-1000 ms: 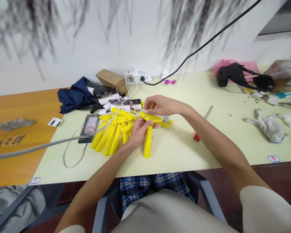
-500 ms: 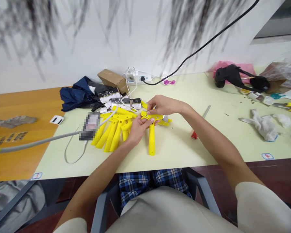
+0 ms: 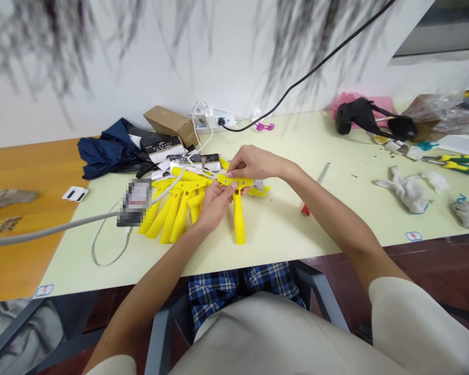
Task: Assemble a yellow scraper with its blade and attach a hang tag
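My left hand [image 3: 214, 205] is closed around the crosspiece of a yellow T-shaped scraper handle [image 3: 239, 221], its thumb lying on the front. The grip of this handle points down toward me, and small screws show in the crosspiece. Above it, my right hand [image 3: 248, 164] has its fingers pinched together at the top edge of the crosspiece; whatever is between them is too small to make out. Just left of my left hand, several more yellow handles [image 3: 175, 216] lie in an overlapping row. Behind the right end of the crosspiece, other yellow pieces [image 3: 260, 191] show in part.
A screwdriver with a red handle [image 3: 305, 210] lies right of the hands. At the back are a cardboard box [image 3: 170, 124], a power strip [image 3: 213, 119] and dark blue cloth [image 3: 109, 148]. White gloves [image 3: 408, 192] and yellow-green pliers [image 3: 457, 162] lie at right. A grey cable [image 3: 62, 230] crosses at left.
The view has turned slightly, so everything sits farther left. My left hand keeps its hold on the yellow handle, while the fingers of my right hand have shifted a little at its top edge.
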Motion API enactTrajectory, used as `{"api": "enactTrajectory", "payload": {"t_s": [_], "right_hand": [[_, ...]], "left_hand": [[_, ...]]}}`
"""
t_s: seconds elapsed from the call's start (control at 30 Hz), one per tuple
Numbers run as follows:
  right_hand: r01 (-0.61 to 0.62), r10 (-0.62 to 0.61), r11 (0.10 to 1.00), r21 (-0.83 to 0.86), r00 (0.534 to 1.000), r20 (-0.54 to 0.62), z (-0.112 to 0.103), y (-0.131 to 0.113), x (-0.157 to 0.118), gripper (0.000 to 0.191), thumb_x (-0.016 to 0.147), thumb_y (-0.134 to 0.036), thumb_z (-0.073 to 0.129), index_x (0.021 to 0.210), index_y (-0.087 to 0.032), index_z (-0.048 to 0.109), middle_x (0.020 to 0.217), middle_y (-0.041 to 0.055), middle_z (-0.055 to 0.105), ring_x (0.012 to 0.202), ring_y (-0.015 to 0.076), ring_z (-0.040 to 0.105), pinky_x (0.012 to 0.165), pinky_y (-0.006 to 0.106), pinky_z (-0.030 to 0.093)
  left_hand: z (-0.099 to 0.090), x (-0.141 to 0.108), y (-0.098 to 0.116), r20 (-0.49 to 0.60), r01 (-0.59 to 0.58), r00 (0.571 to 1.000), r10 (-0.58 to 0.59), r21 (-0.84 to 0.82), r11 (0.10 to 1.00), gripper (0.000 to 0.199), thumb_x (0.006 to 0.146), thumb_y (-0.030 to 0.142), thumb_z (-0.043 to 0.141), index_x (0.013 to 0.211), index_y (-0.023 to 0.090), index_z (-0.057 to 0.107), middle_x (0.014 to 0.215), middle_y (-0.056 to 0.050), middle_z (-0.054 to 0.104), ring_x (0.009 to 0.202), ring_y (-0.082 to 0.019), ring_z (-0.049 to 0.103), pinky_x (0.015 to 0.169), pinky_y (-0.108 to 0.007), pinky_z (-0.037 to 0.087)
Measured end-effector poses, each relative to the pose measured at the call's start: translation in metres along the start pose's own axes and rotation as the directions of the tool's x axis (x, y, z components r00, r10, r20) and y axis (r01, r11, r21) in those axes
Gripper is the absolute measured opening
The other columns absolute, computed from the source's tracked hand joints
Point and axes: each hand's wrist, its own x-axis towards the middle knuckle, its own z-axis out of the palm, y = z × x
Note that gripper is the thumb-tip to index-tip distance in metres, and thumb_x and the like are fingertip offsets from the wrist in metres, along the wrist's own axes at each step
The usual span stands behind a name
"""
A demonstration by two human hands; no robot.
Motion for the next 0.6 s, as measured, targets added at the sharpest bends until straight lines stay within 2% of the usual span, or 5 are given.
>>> {"api": "enactTrajectory", "payload": {"t_s": [0.17, 0.3, 0.5, 0.6], "right_hand": [[0.002, -0.002, 1.000, 0.022, 1.000, 0.010, -0.004, -0.001, -0.005, 0.020, 0.094, -0.029, 0.073, 0.094, -0.013, 0.084, 0.076, 0.0039, 0.075, 0.068, 0.0135, 0.057, 0.067, 0.029, 0.040], [-0.007, 0.008, 0.999, 0.049, 1.000, -0.013, -0.007, 0.000, -0.006, 0.021, 0.092, -0.034, 0.076, 0.088, -0.014, 0.079, 0.080, 0.0050, 0.078, 0.072, 0.0155, 0.065, 0.069, 0.029, 0.044], [-0.054, 0.058, 0.997, 0.047, 0.994, -0.090, 0.000, -0.005, -0.003, 0.020, 0.091, -0.031, 0.076, 0.081, -0.015, 0.078, 0.066, 0.0002, 0.069, 0.060, 0.0106, 0.050, 0.064, 0.029, 0.038], [-0.096, 0.106, 0.993, 0.073, 0.983, -0.149, 0.007, -0.010, -0.001, 0.018, 0.091, -0.030, 0.075, 0.081, -0.015, 0.077, 0.065, 0.0012, 0.070, 0.059, 0.0112, 0.051, 0.063, 0.028, 0.039]], "left_hand": [[0.000, 0.000, 0.000, -0.005, -0.029, 1.000, 0.029, -0.002, 1.000, 0.047, 0.087, 0.042, 0.095, 0.120, 0.020, 0.069, 0.123, -0.010, 0.083, 0.117, -0.029, 0.082, 0.109, -0.045, 0.064], [0.001, 0.000, 0.002, 0.013, -0.039, 0.999, 0.039, -0.021, 0.999, 0.048, 0.088, 0.042, 0.094, 0.123, 0.021, 0.068, 0.122, -0.009, 0.083, 0.116, -0.028, 0.082, 0.109, -0.046, 0.063], [-0.001, 0.002, 0.006, 0.032, -0.016, 0.999, 0.017, -0.053, 0.998, 0.052, 0.087, 0.043, 0.096, 0.123, 0.021, 0.065, 0.119, -0.009, 0.083, 0.113, -0.029, 0.083, 0.108, -0.049, 0.064], [-0.001, 0.004, 0.006, 0.029, -0.026, 0.999, 0.028, -0.066, 0.997, 0.052, 0.087, 0.042, 0.095, 0.124, 0.023, 0.065, 0.120, -0.008, 0.082, 0.115, -0.029, 0.082, 0.110, -0.049, 0.063]]}}
